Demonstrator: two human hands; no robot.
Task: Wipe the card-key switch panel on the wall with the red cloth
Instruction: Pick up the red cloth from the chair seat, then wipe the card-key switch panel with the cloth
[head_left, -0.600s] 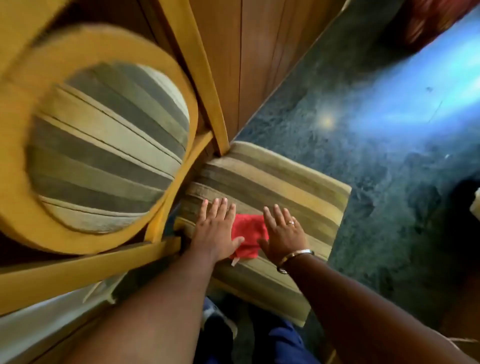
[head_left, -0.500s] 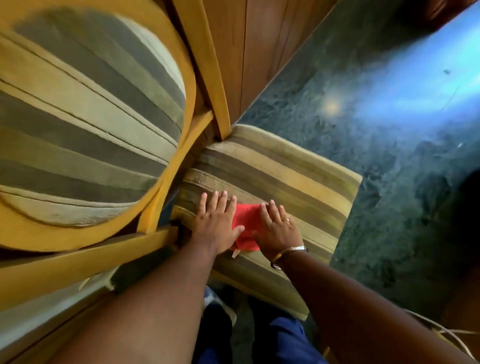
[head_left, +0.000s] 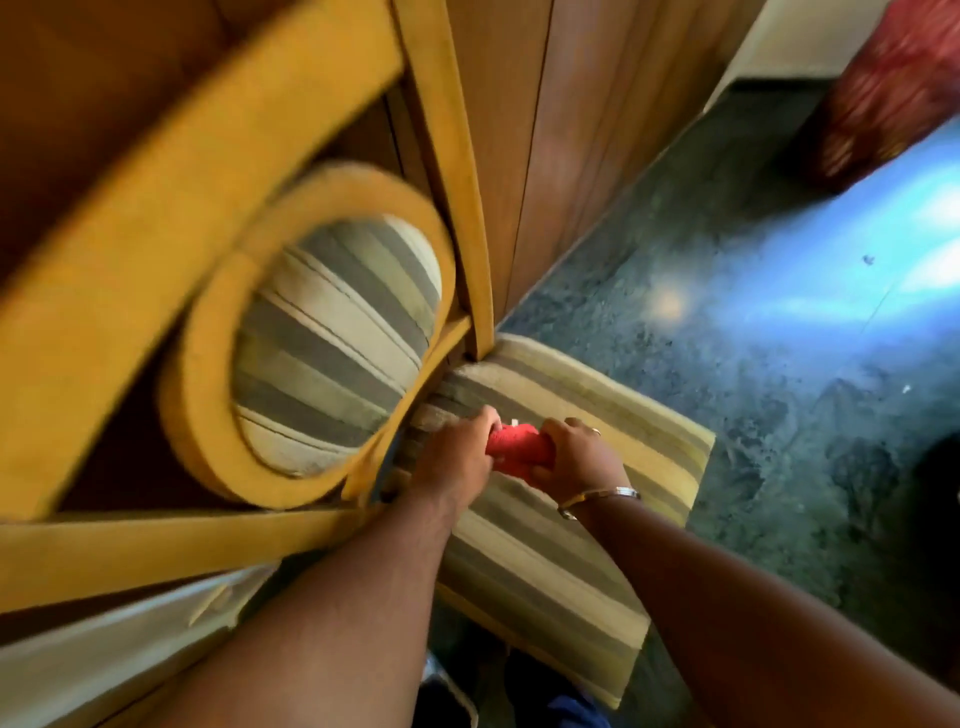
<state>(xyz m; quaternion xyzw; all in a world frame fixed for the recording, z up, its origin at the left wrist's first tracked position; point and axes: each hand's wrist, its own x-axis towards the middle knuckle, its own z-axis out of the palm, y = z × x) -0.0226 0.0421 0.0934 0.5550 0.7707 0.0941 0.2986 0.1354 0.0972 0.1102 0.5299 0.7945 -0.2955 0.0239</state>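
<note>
The red cloth (head_left: 519, 447) is bunched up between both my hands, just above the striped seat cushion (head_left: 566, 525) of a chair. My left hand (head_left: 457, 460) grips its left end with curled fingers. Gripping the right end is my right hand (head_left: 579, 457), which wears a ring and a metal bracelet. A small white tag sticks up from the cloth. No card-key switch panel appears in view.
The yellow wooden chair frame (head_left: 291, 270) with its round striped backrest fills the left side. Brown wood wall panelling (head_left: 545, 156) rises behind the chair. Dark green speckled floor (head_left: 779, 338) spreads to the right, with a red patterned object (head_left: 883, 93) at the top right.
Both hands lay flat on the cloth spread on the cushion; now their fingers have closed and gathered it into a bunch held between them. The camera view has shifted.
</note>
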